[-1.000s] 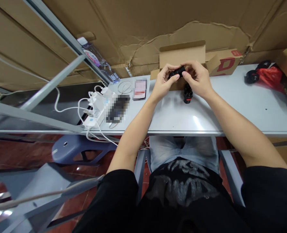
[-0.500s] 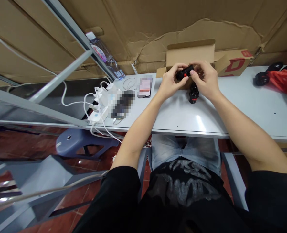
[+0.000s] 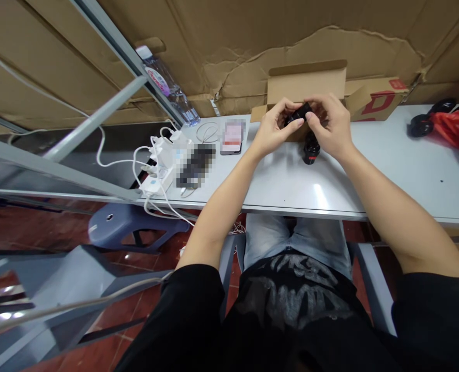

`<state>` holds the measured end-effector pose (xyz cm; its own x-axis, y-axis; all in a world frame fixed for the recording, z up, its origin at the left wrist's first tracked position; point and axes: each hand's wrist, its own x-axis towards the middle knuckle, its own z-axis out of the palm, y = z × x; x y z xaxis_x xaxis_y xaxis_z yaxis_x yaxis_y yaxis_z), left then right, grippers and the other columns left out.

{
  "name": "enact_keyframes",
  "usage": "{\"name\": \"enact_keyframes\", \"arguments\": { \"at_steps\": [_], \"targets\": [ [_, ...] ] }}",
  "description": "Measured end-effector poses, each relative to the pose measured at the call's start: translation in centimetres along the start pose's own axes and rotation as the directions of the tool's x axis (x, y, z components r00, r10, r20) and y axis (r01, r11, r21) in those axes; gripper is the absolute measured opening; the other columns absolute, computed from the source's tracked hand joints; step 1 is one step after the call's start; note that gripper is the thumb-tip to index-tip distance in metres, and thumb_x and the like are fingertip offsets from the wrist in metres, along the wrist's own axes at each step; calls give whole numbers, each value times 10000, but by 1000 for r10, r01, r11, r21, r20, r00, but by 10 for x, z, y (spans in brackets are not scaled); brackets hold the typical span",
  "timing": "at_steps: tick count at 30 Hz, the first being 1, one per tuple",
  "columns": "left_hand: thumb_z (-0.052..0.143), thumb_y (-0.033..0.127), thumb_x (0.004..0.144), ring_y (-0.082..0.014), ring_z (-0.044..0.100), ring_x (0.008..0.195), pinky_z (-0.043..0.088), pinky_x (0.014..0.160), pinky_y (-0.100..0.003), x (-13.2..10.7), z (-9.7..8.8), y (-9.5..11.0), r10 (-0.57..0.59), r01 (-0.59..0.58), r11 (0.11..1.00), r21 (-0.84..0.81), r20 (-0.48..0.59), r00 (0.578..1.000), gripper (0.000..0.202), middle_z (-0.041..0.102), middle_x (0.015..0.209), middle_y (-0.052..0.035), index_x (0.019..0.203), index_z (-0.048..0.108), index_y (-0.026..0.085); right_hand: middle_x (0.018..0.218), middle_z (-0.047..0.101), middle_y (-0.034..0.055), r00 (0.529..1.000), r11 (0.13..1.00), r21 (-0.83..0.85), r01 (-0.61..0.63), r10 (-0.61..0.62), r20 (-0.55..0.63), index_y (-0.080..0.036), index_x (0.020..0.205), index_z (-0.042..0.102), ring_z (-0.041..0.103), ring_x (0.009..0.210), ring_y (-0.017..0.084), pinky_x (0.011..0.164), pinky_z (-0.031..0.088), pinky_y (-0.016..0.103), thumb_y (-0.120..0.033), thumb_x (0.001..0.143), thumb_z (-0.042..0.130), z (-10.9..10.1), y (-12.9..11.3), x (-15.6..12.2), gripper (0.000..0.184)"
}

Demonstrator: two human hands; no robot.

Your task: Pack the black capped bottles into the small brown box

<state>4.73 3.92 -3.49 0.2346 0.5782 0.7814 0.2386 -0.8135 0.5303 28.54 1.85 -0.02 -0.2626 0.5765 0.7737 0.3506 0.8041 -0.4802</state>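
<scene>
Left hand (image 3: 276, 126) and right hand (image 3: 328, 124) just in front of open cardboard box (image 3: 307, 80). Fingers (image 3: 315, 111) curled, closed on black cylindrical part (image 3: 299, 113), gripped between both hands. Black cylinder with red band (image 3: 311, 150) upright on white worktop (image 3: 291, 191), near box, just beneath right hand. Power strip (image 3: 162, 170) well left of box.

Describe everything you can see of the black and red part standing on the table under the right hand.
The black cylindrical part stands upright on the pale grey table top, in front of the open cardboard box. It looks like moulded plastic, with a red marking near its base. The right hand overhangs its top, hiding it; contact cannot be told.
</scene>
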Motion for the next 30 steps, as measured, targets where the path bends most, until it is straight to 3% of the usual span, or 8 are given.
{"name": "enact_keyframes", "arguments": {
  "at_steps": [6, 13, 18, 23, 27, 30],
  "targets": [
    [932, 827, 1026, -329, 874, 1316, 712, 1231, -605, -2, -1, 18, -151, 152, 987, -58, 15, 988, 692, 752, 1193, -30, 1460, 764, 315, 1265, 808, 119, 1000, 1000, -21, -10, 9, -13, -345, 1402, 844, 806, 1257, 415, 1178, 697, 656, -966, 1158, 572, 1, 1, 0, 721],
    [953, 786, 1033, -354, 836, 1376, 667, 1299, -659, -1, -5, 36, -132, 134, 991, 31, -45, 990, 642, 754, 1244, -50, 1389, 767, 285, 1260, 795, 129, 1000, 1000, 24, -18, 18, 5, -351, 1418, 823, 795, 1242, 420, 1172, 695, 674, -1032, 1129, 527, 1, -2, 1, 797],
    [911, 836, 1043, -386, 838, 1429, 650, 1321, -684, -1, -8, 31, -110, 110, 994, 23, -13, 994, 700, 804, 1334, -83, 1478, 775, 305, 1355, 808, 130, 998, 998, 23, -62, 62, -13, -415, 1428, 817, 777, 1290, 414, 1209, 673, 647, -1032, 1120, 542, 0, -11, 2, 743],
    [803, 912, 1078, -362, 872, 1380, 697, 1274, -642, -3, -8, 21, -70, 70, 998, 2, 4, 998, 698, 820, 1298, -73, 1429, 796, 310, 1419, 779, 144, 998, 997, -36, -64, 65, 16, -360, 1459, 812, 779, 1340, 425, 1267, 664, 652, -991, 1142, 551, 2, -13, 1, 753],
    [698, 893, 1152, -353, 879, 1399, 711, 1267, -613, -6, -13, 13, 7, -12, 997, 78, 68, 998, 656, 829, 1357, -79, 1504, 751, 342, 1445, 754, 146, 998, 997, -63, -34, 36, 42, -348, 1515, 796, 769, 1334, 413, 1290, 656, 637, -901, 1190, 539, 3, -10, -1, 692],
    [681, 899, 1154, -370, 849, 1474, 677, 1328, -604, -8, -18, 14, -2, -13, 987, 160, 94, 996, 681, 835, 1427, -100, 1553, 717, 348, 1451, 747, 155, 998, 998, -63, -5, 9, 64, -320, 1580, 766, 753, 1368, 423, 1309, 642, 655, -830, 1215, 550, 4, -8, -2, 663]
  ]
}}
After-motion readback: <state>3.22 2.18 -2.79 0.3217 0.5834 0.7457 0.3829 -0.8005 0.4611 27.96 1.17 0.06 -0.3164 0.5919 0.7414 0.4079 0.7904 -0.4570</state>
